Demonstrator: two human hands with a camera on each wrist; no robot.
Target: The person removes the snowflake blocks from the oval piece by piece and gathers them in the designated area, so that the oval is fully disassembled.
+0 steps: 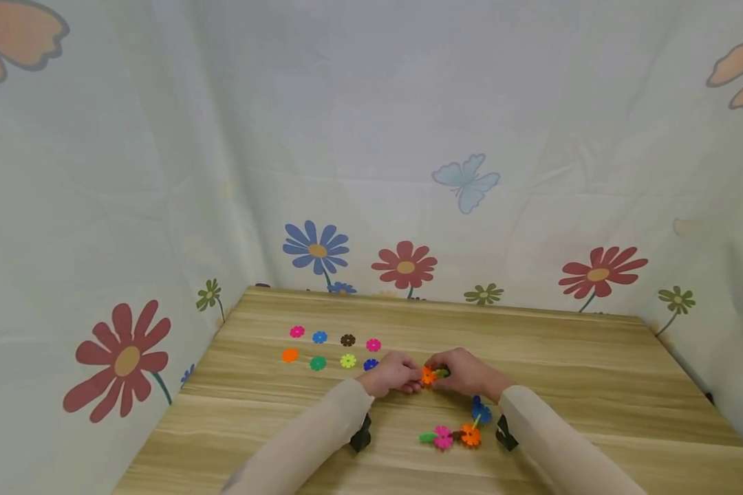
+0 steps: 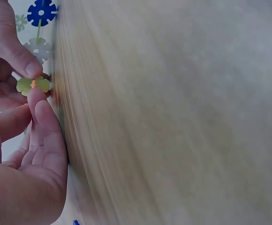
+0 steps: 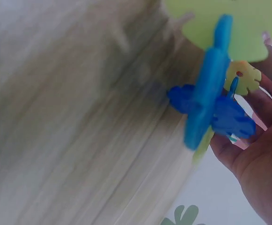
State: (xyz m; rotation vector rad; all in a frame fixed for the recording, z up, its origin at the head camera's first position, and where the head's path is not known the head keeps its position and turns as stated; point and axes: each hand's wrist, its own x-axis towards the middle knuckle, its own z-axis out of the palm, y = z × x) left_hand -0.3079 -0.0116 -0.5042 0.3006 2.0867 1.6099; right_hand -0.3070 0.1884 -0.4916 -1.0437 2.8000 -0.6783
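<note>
My left hand (image 1: 396,375) pinches an orange flower-shaped slotted disc (image 1: 428,375); in the left wrist view its fingertips mostly hide it. Facing it, my right hand (image 1: 467,371) grips a yellow-green disc (image 2: 40,86), into which the orange one appears slotted. Linked discs form a chain that curves from beneath the right hand toward me: a dark blue disc (image 3: 234,117), a lighter blue disc (image 1: 481,412), an orange disc (image 1: 470,435), a pink disc (image 1: 443,438) and a green disc (image 1: 428,437) at the end. The right fingertips are partly hidden.
Loose discs lie in two rows left of the hands, among them a brown disc (image 1: 347,340), a green disc (image 1: 318,363) and a dark blue disc (image 1: 370,365) close by the left hand. A printed curtain (image 1: 371,137) stands behind the wooden table (image 1: 563,344).
</note>
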